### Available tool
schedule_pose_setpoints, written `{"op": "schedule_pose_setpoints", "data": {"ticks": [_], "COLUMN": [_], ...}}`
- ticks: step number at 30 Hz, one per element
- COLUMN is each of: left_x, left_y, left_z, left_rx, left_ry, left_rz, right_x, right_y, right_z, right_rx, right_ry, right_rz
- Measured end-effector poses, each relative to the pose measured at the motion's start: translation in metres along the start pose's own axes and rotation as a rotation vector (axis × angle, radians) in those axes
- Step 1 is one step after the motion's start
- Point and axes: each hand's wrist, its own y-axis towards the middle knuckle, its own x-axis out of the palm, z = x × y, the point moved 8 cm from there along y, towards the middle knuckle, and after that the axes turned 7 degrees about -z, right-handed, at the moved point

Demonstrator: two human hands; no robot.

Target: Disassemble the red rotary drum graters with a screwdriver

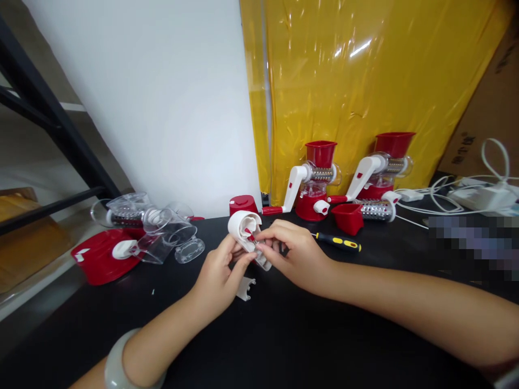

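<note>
My left hand [221, 273] grips a hollow white plastic housing [235, 225] with a rounded end, its open side facing up. Fingers of my right hand [302, 256] are pinched at a small red part [250, 235] inside that housing; their exact grip is partly hidden. Below the hands a small white plastic cover [244, 289] lies on the black table. A black and yellow screwdriver [338, 241] rests just beyond my right hand, its tip hidden behind the fingers. What looks like a tiny screw [153, 292] lies on the table to the left.
Two red and white rotary graters [321, 175] [391, 167] stand at the back right, beside a red hopper [349, 218] and a metal grating drum [373, 210]. A red base [106, 254] and clear plastic parts [162, 237] lie left. White cables [441, 197] tangle at right.
</note>
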Motion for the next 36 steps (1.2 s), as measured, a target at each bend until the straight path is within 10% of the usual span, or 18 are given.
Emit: {"op": "schedule_pose_setpoints", "data": {"ticks": [36], "left_x": [0.003], "left_y": [0.000], "left_z": [0.004], "left_rx": [0.078], "left_ry": [0.256], "left_rz": [0.017], "right_x": [-0.001], "right_y": [-0.007], "right_z": [0.019], "right_rx": [0.088], "right_ry": [0.045], "right_rz": [0.077]}}
